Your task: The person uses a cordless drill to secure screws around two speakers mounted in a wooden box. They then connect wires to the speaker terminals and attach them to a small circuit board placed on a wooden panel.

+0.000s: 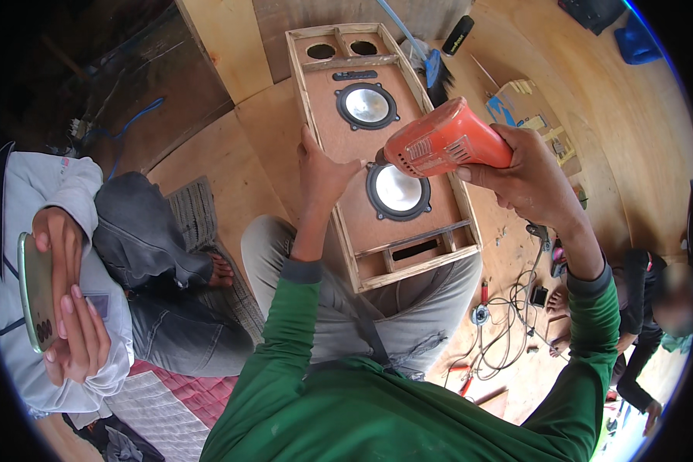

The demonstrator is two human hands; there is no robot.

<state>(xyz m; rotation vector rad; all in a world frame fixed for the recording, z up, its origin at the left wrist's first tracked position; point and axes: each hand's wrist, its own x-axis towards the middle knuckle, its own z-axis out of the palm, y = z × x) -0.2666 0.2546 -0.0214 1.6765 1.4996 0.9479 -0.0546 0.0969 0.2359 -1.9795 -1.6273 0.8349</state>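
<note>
A long wooden speaker box (339, 192) rests tilted across my lap, its brown front framed by a raised pale rim. Two round black-rimmed speakers, an upper one (366, 106) and a lower one (399, 190), sit in its face. My right hand (531, 173) is closed round a red power drill (439, 142). The drill's nose points at the upper left rim of the lower speaker; its tip is partly hidden. My left hand (323, 171) grips the left side of the box, thumb stretched over the panel towards the drill's nose.
On my left a seated person holds a phone (35, 296). Another person (643, 308) is at the far right. Tangled cables (508, 331) and tools lie on the wooden floor to my right. Beyond the box stand a blue-handled brush (435, 69) and a cardboard piece (543, 115).
</note>
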